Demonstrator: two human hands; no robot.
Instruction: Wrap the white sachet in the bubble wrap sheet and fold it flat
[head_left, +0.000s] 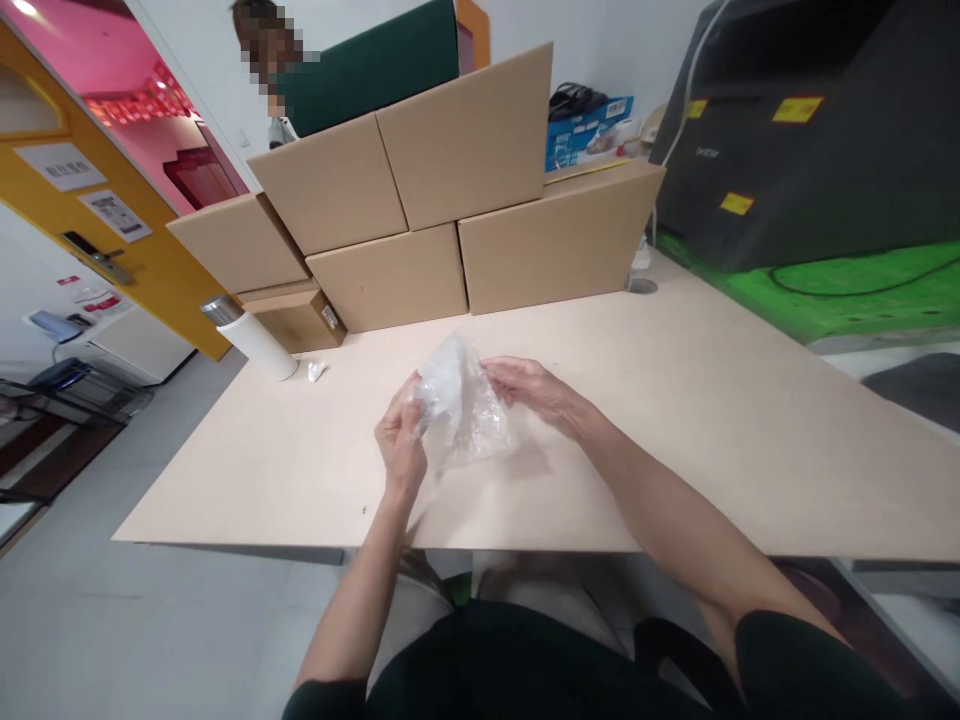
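Note:
A crumpled clear plastic bag [465, 405] is held above the middle of the pale table [712, 450]. My left hand [401, 445] grips its left edge with closed fingers. My right hand [536, 388] pinches the bag's upper right side. What the bag holds, if anything, cannot be made out.
Several cardboard boxes [420, 200] are stacked along the table's far side. A white bottle with a metal cap [255, 340] and a small crumpled wrapper [316, 371] lie at the far left. A black machine [810, 130] stands at the right. Another person sits behind the boxes.

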